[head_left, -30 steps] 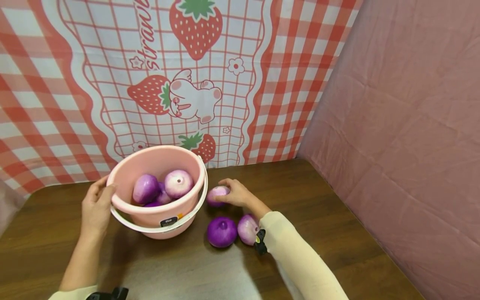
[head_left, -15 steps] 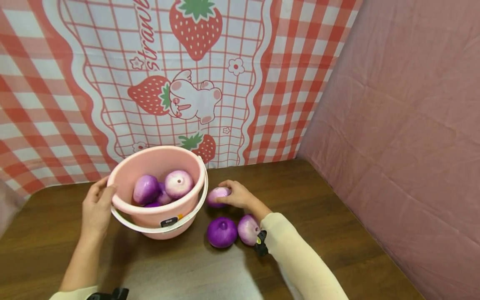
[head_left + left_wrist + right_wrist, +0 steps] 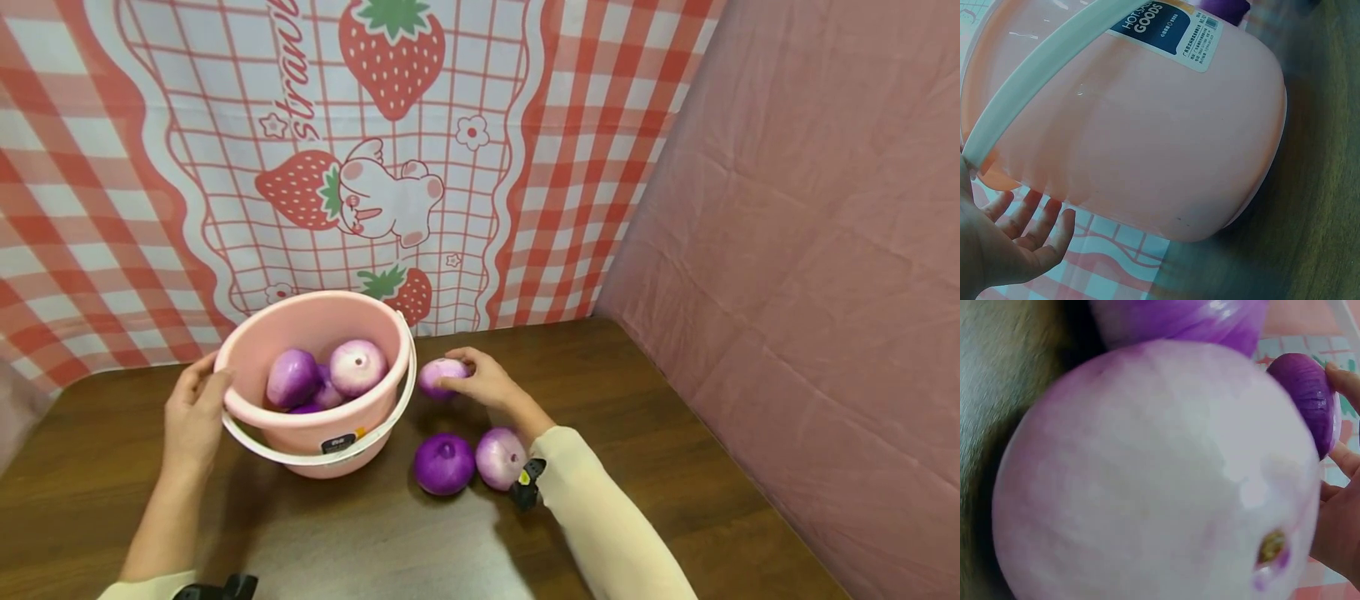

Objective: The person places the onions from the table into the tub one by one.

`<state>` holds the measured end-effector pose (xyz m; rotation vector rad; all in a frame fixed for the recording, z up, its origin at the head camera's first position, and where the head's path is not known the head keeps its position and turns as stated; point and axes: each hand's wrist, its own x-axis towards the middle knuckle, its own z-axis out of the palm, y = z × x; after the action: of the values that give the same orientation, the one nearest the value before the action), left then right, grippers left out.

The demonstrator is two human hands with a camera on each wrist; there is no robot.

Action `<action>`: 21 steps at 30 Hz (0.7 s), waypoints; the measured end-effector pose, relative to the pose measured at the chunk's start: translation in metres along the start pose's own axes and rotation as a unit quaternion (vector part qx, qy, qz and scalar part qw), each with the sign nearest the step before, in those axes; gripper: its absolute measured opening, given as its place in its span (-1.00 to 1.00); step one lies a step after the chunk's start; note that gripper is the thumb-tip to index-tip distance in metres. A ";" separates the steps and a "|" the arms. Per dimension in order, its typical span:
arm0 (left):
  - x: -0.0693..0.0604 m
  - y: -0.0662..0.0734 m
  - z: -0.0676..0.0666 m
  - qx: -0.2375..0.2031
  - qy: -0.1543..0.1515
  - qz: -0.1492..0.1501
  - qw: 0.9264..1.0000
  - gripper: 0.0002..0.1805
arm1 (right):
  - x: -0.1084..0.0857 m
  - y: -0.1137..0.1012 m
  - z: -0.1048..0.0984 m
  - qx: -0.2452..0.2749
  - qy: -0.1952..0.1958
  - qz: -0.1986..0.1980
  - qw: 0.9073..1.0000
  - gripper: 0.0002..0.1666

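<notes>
Held onion (image 3: 442, 378) is just right of the bucket, over the table (image 3: 645, 467), in the person's R hand. OK, L to R rn:

L hand (image 3: 193, 408) has the left side of the pink bucket (image 3: 296, 442), thumb at the rim, fingers bent round the outside, so the gap's only abt what the rim takes up. White handle (image 3: 330, 458) hangs down the near side, w/ a dark label (image 3: 339, 443) behind it (wrist cam reads "GOODS"). In the bucket: a purple onion (image 3: 292, 378), a whitish onion (image 3: 357, 367), plus more underneath, partly hidden so can't count 'em.

Next, on the table, a dark onion (image 3: 444, 464), stem up, w/ the held one farther back, well apart from it. R hand (image 3: 487, 385) pinches that one, thumb nearer us, fingers on the far side, spread abt as wide as the onion. Pale onion (image 3: 500, 458) sits right beside the dark one, root end facing right, nr the black wrist cam (image 3: 527, 485) on the cream sleeve (image 3: 611, 508). Far right = pink cloth (image 3: 810, 275).
</notes>
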<state>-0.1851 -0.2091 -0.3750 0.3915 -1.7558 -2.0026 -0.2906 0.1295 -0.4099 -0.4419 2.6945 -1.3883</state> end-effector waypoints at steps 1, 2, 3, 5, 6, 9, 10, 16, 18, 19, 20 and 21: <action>0.000 0.000 0.000 0.000 -0.001 0.000 1.000 -0.80 | 0.000 -0.001 -0.001 0.014 0.003 0.001 1.000 -0.38; 0.000 0.000 0.000 0.001 -0.002 0.000 1.000 -0.80 | -0.001 -0.002 -0.002 0.025 0.006 0.002 1.000 -0.38; 0.000 0.000 0.000 0.002 -0.003 0.000 1.000 -0.80 | -0.001 -0.003 -0.003 0.036 0.010 0.004 0.999 -0.37; 0.000 0.001 0.000 0.000 -0.002 -0.001 1.000 -0.80 | -0.002 -0.005 -0.006 0.049 0.018 0.006 0.999 -0.36; 0.000 0.001 0.000 -0.001 -0.001 -0.001 1.000 -0.80 | -0.002 -0.006 -0.007 0.052 0.023 0.005 0.998 -0.36; 0.001 0.000 0.000 -0.010 -0.004 -0.002 1.000 -0.80 | -0.006 -0.015 -0.012 0.056 0.035 0.000 0.998 -0.36; 0.001 0.000 0.000 -0.012 -0.005 -0.002 1.000 -0.80 | -0.006 -0.017 -0.013 0.058 0.035 -0.001 0.998 -0.36; 0.000 -0.001 -0.001 -0.016 -0.011 0.002 1.000 -0.81 | -0.006 -0.017 -0.018 0.087 0.044 0.000 0.995 -0.30; 0.000 -0.001 -0.001 -0.015 -0.008 0.002 1.000 -0.81 | -0.008 -0.017 -0.019 0.091 0.051 -0.001 0.994 -0.31; 0.000 0.000 -0.001 -0.015 -0.009 0.003 1.000 -0.81 | -0.008 -0.018 -0.020 0.094 0.054 -0.002 0.994 -0.32; 0.000 0.000 -0.001 -0.014 -0.009 0.004 1.000 -0.81 | -0.008 -0.018 -0.021 0.097 0.056 -0.003 0.994 -0.32; -0.001 0.000 -0.001 -0.014 -0.008 0.003 1.000 -0.81 | -0.009 -0.018 -0.022 0.098 0.060 -0.004 0.993 -0.33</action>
<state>-0.1842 -0.2094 -0.3749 0.3614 -1.7335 -2.0301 -0.2828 0.1394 -0.3828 -0.3648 2.6107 -1.7138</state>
